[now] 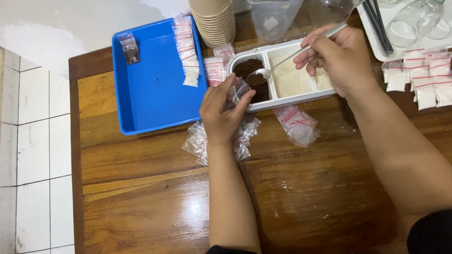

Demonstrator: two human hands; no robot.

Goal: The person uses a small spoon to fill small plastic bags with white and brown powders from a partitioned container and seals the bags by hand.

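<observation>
- Your left hand (pixel 223 112) is pinched closed around a small clear zip bag (pixel 238 91), mouth held up and tilted toward the tray.
- Your right hand (pixel 336 59) is closed on the handle of a metal spoon (pixel 286 60); grip sits at the far end of the handle.
- Spoon's long axis runs from your right hand down and leftward, bowl end toward your left hand. Bowl carries dark brown powder.
- Spoon bowl hovers just beyond the fingertips of your left hand, nearly touching the bag mouth, over the dark-powder compartment of the white divided tray (pixel 290 100).
- Left hand is the nearer one to the bag mouth; right hand is well apart, linked only by the spoon.
- Empty bags (pixel 298 125) lie in heaps just under and beside your left wrist.
- Blue tray (pixel 150 96) sits left of your left hand, holding a few filled bags.
- Filled white-powder packets (pixel 428 80) lie right of your right forearm.
</observation>
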